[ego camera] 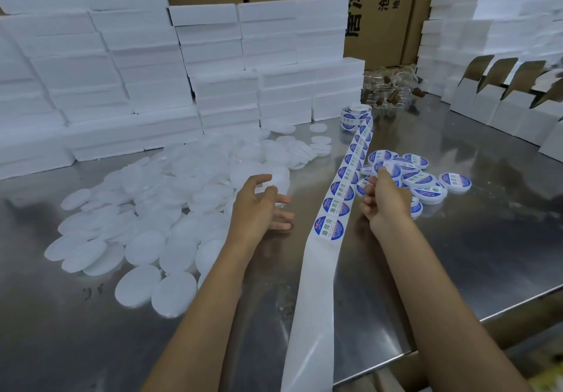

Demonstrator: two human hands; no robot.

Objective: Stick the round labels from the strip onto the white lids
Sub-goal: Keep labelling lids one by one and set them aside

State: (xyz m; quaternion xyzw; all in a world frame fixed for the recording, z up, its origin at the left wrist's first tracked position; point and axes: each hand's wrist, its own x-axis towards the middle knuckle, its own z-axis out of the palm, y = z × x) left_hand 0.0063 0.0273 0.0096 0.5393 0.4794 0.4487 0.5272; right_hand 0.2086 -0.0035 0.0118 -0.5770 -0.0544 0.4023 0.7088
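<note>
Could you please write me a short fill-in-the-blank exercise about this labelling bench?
1. The plain lids lie in a heap on the person's ____ side.
2. The labelled lids lie to the ____ of the strip.
3. The right hand pinches a round ____.
4. The left hand, above the table, holds ____.

Missing words: left; right; label; nothing

Blue-and-white round labels (329,227) on the strip (316,269) are being shown printed with 助焊膏; their smaller print is too small to be read. Large black characters, 唐泽 and 沧州唐 with 地址 beneath, are being displayed sideways on a carton (377,10) behind the tabletop's far edge, partly cut off.
</note>
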